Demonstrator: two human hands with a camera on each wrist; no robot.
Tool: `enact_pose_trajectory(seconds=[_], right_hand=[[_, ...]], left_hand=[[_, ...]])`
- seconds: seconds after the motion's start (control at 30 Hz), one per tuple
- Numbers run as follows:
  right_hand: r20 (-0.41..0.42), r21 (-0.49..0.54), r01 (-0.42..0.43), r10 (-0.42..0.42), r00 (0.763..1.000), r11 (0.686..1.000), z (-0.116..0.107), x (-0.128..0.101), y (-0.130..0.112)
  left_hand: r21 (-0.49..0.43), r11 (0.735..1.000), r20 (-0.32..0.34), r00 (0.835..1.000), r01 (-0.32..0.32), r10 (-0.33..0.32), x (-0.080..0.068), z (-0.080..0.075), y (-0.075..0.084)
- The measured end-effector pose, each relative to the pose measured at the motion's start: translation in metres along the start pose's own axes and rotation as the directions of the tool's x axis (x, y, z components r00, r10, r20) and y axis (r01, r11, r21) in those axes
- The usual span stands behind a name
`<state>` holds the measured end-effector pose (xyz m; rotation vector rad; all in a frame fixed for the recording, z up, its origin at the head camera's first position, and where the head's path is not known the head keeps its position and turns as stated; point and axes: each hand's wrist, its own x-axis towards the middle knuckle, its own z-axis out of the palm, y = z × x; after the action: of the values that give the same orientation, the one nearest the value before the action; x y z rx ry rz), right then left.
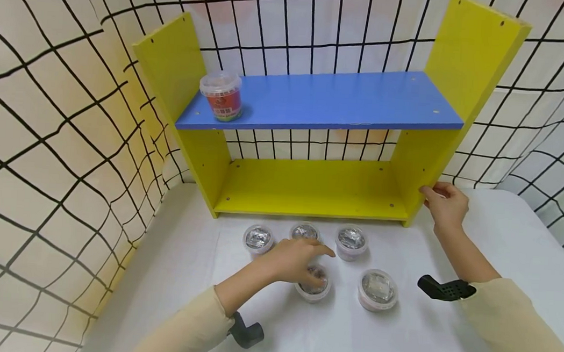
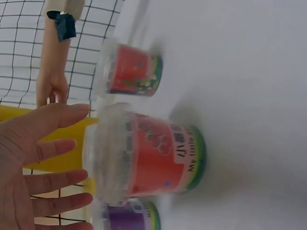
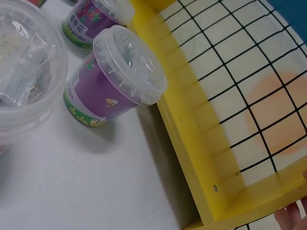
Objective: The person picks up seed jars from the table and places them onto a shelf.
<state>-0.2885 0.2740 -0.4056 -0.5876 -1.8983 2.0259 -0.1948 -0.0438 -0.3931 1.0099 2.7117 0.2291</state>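
— Two hands, so which one is nearest a tub?

— The left hand. It hovers over the red-labelled tub in the front row on the white table. The left wrist view shows that hand with fingers straight and spread, just beside the tub's clear lid, gripping nothing; whether a fingertip touches the lid cannot be told.

— And the right hand?

— The right hand rests against the front edge of the right side panel of the yellow shelf unit, fingers loosely bent on the panel. Whether they clasp the edge or only lie on it cannot be told.

— What do the tubs hold?

— Each is a small round tub with a clear snap lid. Through the lids, from the head view, something silvery and crinkled shows, like a small packet. Nothing finer can be made out.

— How do they lie?

— Five tubs on the table before the shelf unit. Three stand in a row near its lower edge: a left tub, a middle tub and a right tub. In front of them sit the red-labelled tub under the left hand and a second front tub to its right, apart from it. The right wrist view shows a purple-labelled tub close by the yellow panel.

— Anything on the shelf?

— One more red-labelled tub stands upright at the left end of the blue upper board. Black-gridded white netting rings the table.
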Motion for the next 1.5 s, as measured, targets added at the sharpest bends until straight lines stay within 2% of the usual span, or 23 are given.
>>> enact_pose_trajectory(seconds=[0.3,0.57,0.73,0.9,1.17,1.27,1.33,1.5], right_hand=[[0.017,-0.063,0.028,-0.027,1.000,0.998,0.001,-0.001,0.003],[0.007,-0.110,0.072,-0.072,0.997,0.991,0.001,0.001,0.007],[0.002,-0.117,0.069,-0.070,0.998,0.991,0.000,0.001,0.007],[0.002,-0.113,0.065,-0.065,0.998,0.991,0.000,0.000,0.007],[-0.009,-0.104,0.071,-0.073,0.997,0.992,0.001,0.000,0.005],[-0.011,-0.103,0.072,-0.073,0.997,0.992,0.001,0.000,0.005],[-0.011,-0.095,0.075,-0.077,0.997,0.993,0.001,0.001,0.005],[-0.005,-0.073,0.085,-0.085,0.996,0.994,0.001,0.003,0.004]], left_hand=[[0.007,1.000,0.028,1.000,-0.008,0.008,-0.003,0.013,0.001],[-0.003,0.999,-0.031,0.999,-0.042,0.042,-0.004,0.023,0.004],[0.029,0.998,-0.062,0.996,-0.060,0.062,-0.004,0.030,0.007],[0.060,0.997,-0.045,0.998,-0.043,0.046,-0.006,0.033,0.009],[0.033,0.998,-0.034,0.998,-0.052,0.053,-0.004,0.034,0.005],[0.033,0.998,-0.028,0.998,-0.052,0.053,-0.005,0.030,0.006],[0.028,0.998,-0.019,0.998,-0.063,0.064,-0.006,0.022,0.006],[0.009,0.990,0.030,0.990,-0.139,0.138,-0.012,-0.019,0.004]])
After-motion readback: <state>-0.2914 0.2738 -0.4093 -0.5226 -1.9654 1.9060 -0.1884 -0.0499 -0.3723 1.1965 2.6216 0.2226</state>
